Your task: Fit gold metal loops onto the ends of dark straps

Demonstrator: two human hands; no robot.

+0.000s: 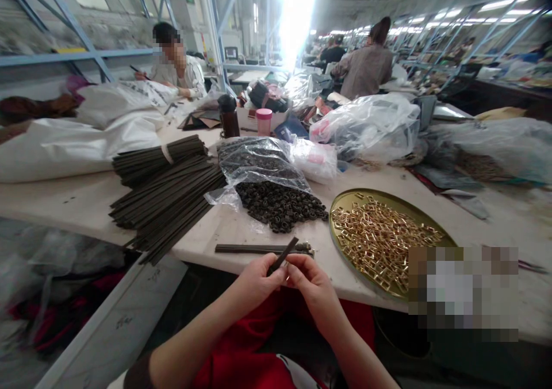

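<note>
At the table's front edge my left hand (261, 273) is closed on a dark strap (285, 254), whose free end points up and away from me. My right hand (309, 276) meets it with thumb and finger pinched together. A small glint shows between the two hands, but what the right fingers grip is too small to make out. Just beyond my hands lie a few dark straps (248, 248) side by side, with metal pieces at their right ends. A round gold tray (338, 246) to the right holds many small gold buckles (379, 237).
Bundled dark strips (166, 191) lie at the left. A clear bag (263, 159) spills small black loops (280, 208) in the middle. Behind stand a dark bottle (228, 116) and a pink-lidded jar (264, 122). Plastic bags (371, 126) fill the back right. Two people sit farther off.
</note>
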